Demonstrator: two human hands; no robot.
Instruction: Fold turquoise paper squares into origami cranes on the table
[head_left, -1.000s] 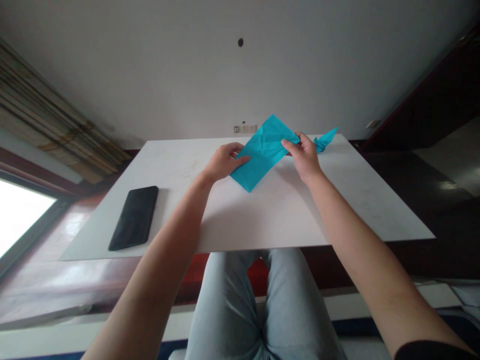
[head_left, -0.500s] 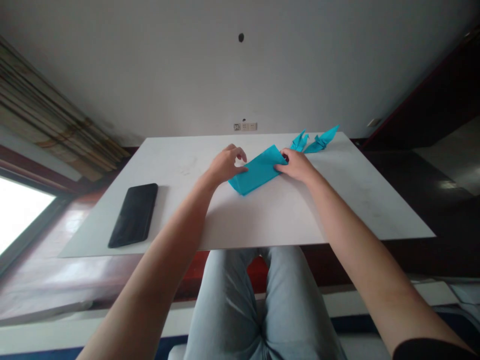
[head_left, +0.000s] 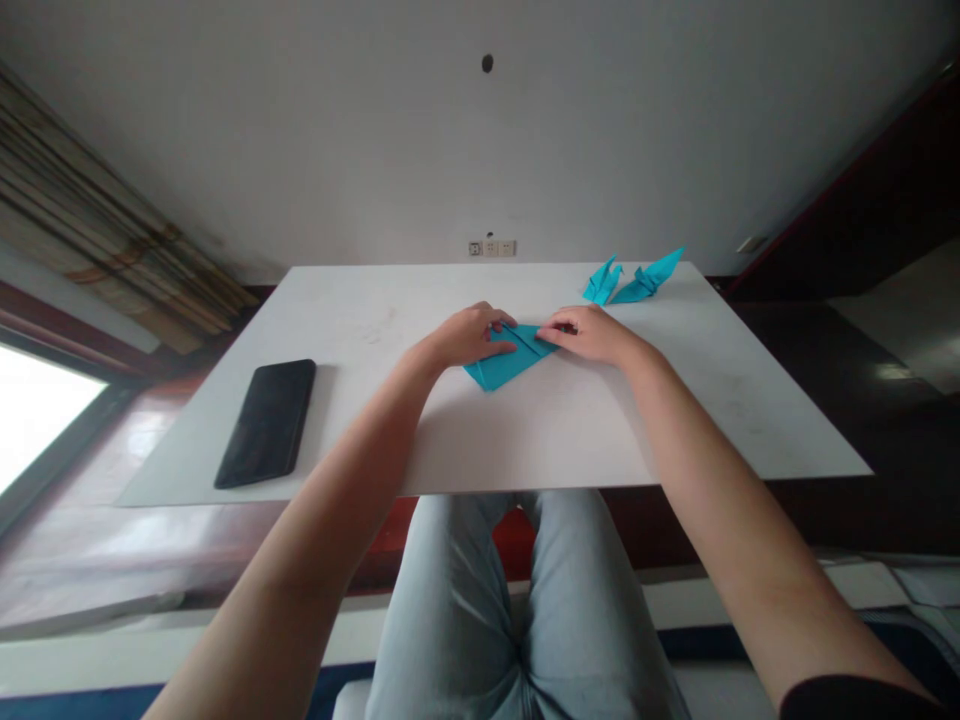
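A folded sheet of turquoise paper [head_left: 504,366] lies flat on the white table [head_left: 525,430]. My left hand [head_left: 465,338] rests on its left part with fingers laid flat and pressing down. My right hand [head_left: 589,333] presses the sheet's right end, fingers stretched toward the left hand. Both hands cover the far edge of the paper. Only its near corner shows.
Two finished turquoise folded figures [head_left: 634,280] stand at the table's far right. A black phone [head_left: 268,422] lies near the left edge. Behind the table is a white wall with sockets [head_left: 491,247]. My legs in light jeans [head_left: 517,610] are under the near edge.
The paper was held up and open between both hands. It has been folded over and brought down flat on the table, with both hands now pressing on it.
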